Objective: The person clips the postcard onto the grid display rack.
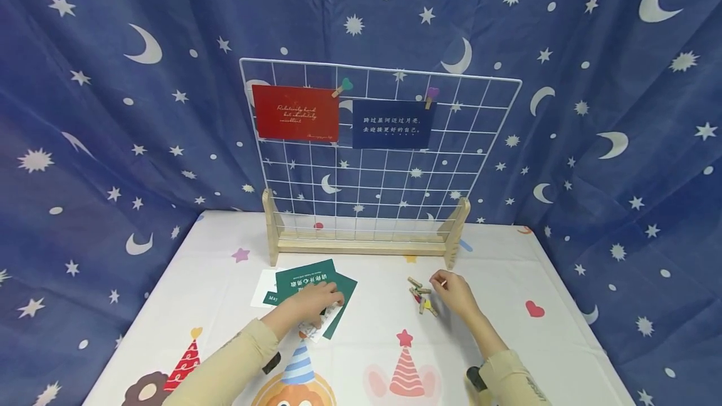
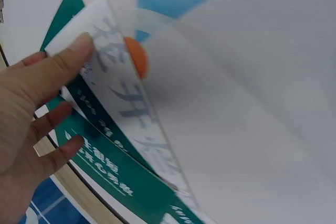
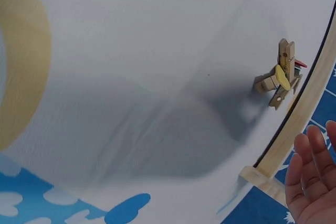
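OK, left to right. My left hand is down on the fanned stack of cards on the table. The wrist view shows the thumb curled onto the corner of the top card, which is pale with grey lettering (too blurred to read), and the fingers curled in under it, so that card is pinched and its edge is lifted off the rest. Green cards with white lettering lie directly under my fingers. One green card sticks out beyond my knuckles toward the grid stand.

Straight ahead of both hands is the wooden base holding a white wire grid. A red card and a dark blue card hang on it, each clipped at a top corner (small heart-topped pegs).

My right hand rests on the table well apart from the left. A small heap of wooden clothespins sits just beside its fingertips, on the thumb side. The head view suggests fingers reaching at the heap. In the wrist view the fingers are straight and relaxed with nothing in them, and the clothespins lie clear of the palm. Nothing is gripped on that side.
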